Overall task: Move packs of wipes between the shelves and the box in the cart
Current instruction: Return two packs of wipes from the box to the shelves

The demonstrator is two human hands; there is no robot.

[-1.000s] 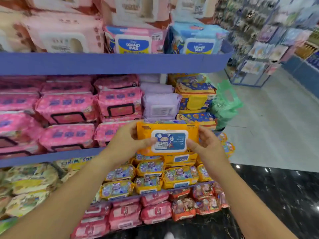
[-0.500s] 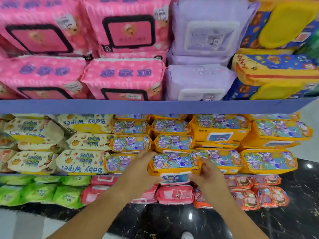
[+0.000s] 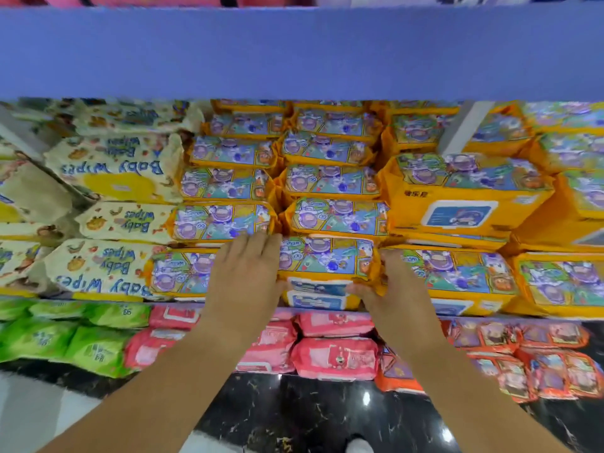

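Note:
An orange pack of wipes (image 3: 327, 259) with a cartoon print lies at the front of the middle shelf, on top of another orange pack (image 3: 317, 301). My left hand (image 3: 245, 282) holds its left end, fingers laid along the side and thumb at the front face. My right hand (image 3: 395, 289) grips its right end, thumb on the front by the blue lid. Rows of matching orange packs (image 3: 330, 181) are stacked behind and to both sides. The cart and its box are out of view.
A blue shelf edge (image 3: 294, 53) hangs close overhead. Cream Baby Wipes packs (image 3: 108, 168) fill the left, larger orange packs (image 3: 464, 204) the right. Below sit green packs (image 3: 65, 338), pink packs (image 3: 333, 358) and orange-red packs (image 3: 539, 364). Black marble floor (image 3: 310, 413) lies underfoot.
Both hands brought the orange pack down from in front of the upper shelves into the orange row. My head moved lower and closer to the shelf.

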